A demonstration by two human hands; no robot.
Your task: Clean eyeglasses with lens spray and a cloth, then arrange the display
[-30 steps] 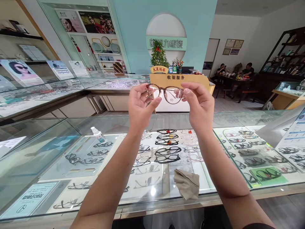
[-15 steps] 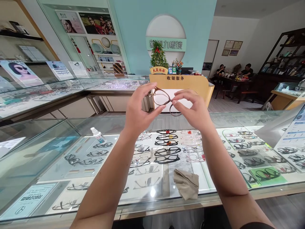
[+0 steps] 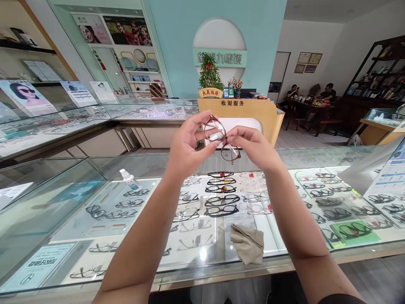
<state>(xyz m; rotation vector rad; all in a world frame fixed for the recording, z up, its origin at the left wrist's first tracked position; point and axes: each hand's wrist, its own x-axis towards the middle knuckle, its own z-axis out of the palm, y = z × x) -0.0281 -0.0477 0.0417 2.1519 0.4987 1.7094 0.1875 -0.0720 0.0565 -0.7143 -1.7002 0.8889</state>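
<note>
A pair of eyeglasses with thin brownish-red frames is held up above the glass counter, tilted so one lens sits higher on the left. My left hand grips the rim of the upper lens between thumb and fingers. The fingers of my right hand pinch the frame near the bridge. The lower lens hangs below the right fingertips, with a temple arm crossing behind it. On the counter top beneath lie a crumpled beige cloth and, off to the left, a white spray bottle.
Inside the glass display counter, several rows of eyeglasses lie under the top. A wooden cashier desk with a potted plant stands beyond. More display cases run along the left. Two people sit at a dark table at the far right.
The eyeglasses have turned in my hands, so the lower lens and a temple arm show more fully. My right hand has dropped slightly.
</note>
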